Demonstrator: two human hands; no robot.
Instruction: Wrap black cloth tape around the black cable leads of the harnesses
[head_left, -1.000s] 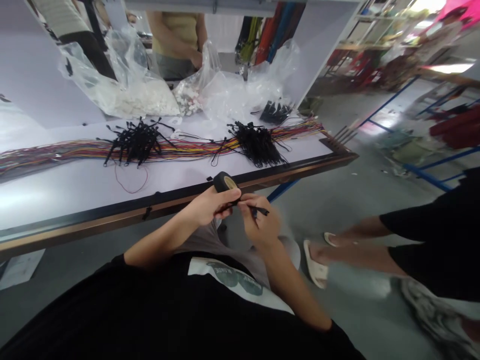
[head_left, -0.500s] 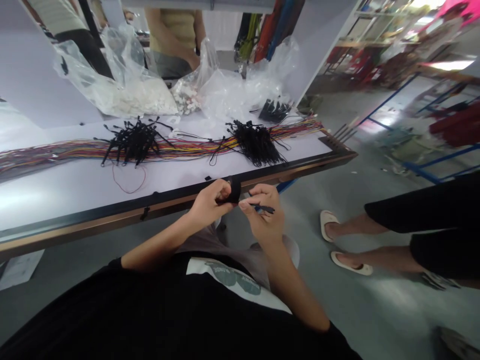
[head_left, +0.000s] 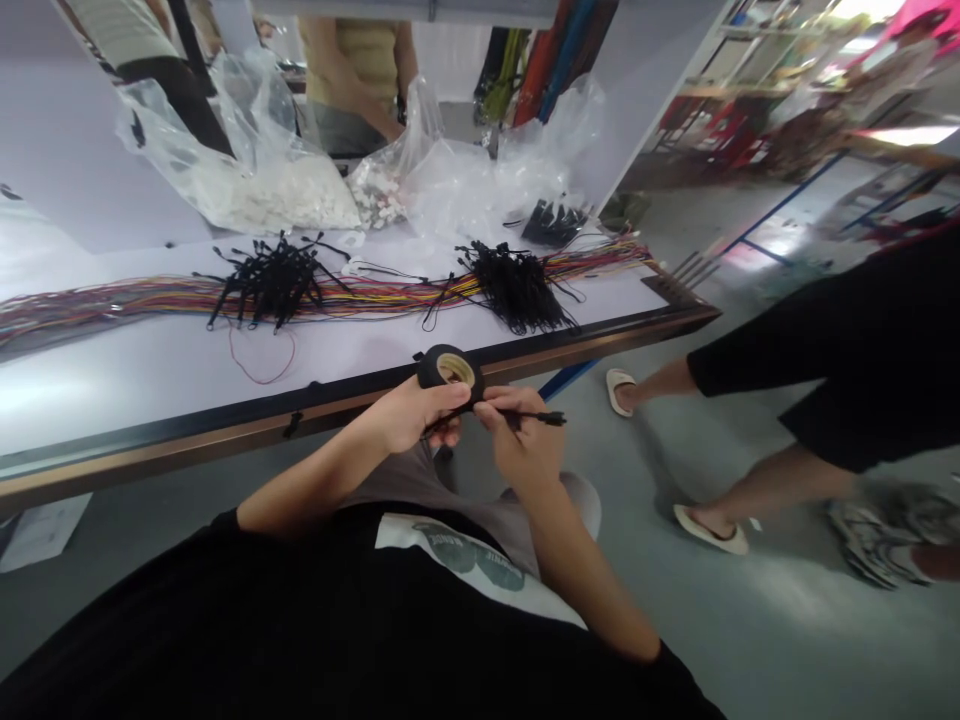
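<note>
My left hand [head_left: 416, 415] is closed around a roll of black tape [head_left: 448, 370], held just below the front edge of the table [head_left: 150, 375]. My right hand [head_left: 517, 440] pinches a thin black wire piece [head_left: 536, 417] that sticks out to the right, its fingertips meeting the left hand's at the tape. Both hands hover over my lap, in front of the table edge.
On the table lies a long bundle of coloured wires [head_left: 112, 298] with two heaps of black wire pieces [head_left: 270, 278] [head_left: 517, 285], a loose red wire loop [head_left: 259, 360] and plastic bags of white parts [head_left: 277, 195]. A person stands behind the table [head_left: 352, 70]. Another person's legs [head_left: 750, 440] pass at the right.
The tape roll has turned so its open core shows again. The black wire piece now sticks out further to the right. The passer-by at the right has stepped leftward, closer to the table.
</note>
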